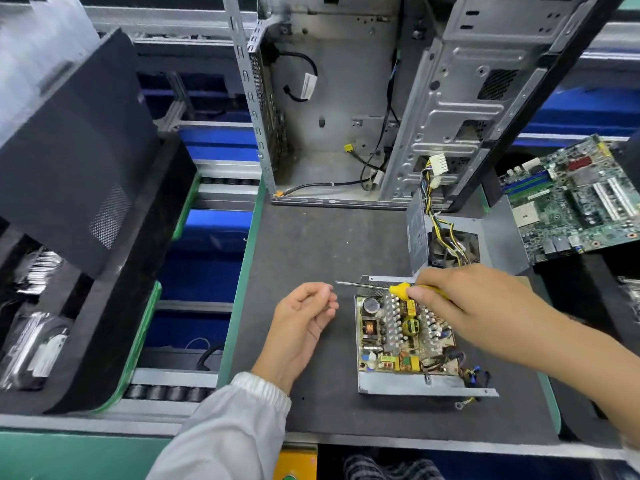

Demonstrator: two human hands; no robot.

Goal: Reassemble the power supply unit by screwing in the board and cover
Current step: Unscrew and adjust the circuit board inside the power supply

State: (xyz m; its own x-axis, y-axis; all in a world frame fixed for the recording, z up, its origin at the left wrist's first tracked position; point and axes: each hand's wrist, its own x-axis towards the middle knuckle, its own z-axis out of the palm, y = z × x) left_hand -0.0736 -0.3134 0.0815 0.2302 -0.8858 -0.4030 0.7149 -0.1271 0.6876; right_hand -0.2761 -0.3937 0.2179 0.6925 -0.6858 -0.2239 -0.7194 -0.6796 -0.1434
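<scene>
The open power supply base (408, 382) lies on the dark mat, its circuit board (401, 334) face up with capacitors and coils showing. My right hand (471, 299) grips a yellow-handled screwdriver (398, 289) above the board's far edge, its metal shaft pointing left. My left hand (304, 317) hovers just left of the unit with fingers curled and fingertips pinched together; whether a screw sits between them I cannot tell. The grey cover with fan and wire bundle (446, 237) stands behind the base.
An empty computer case (332, 109) stands upright at the back of the mat (311, 244). A green motherboard (571, 199) leans at the right. A black case panel (76, 143) lies tilted at the left over a roller conveyor with blue bins.
</scene>
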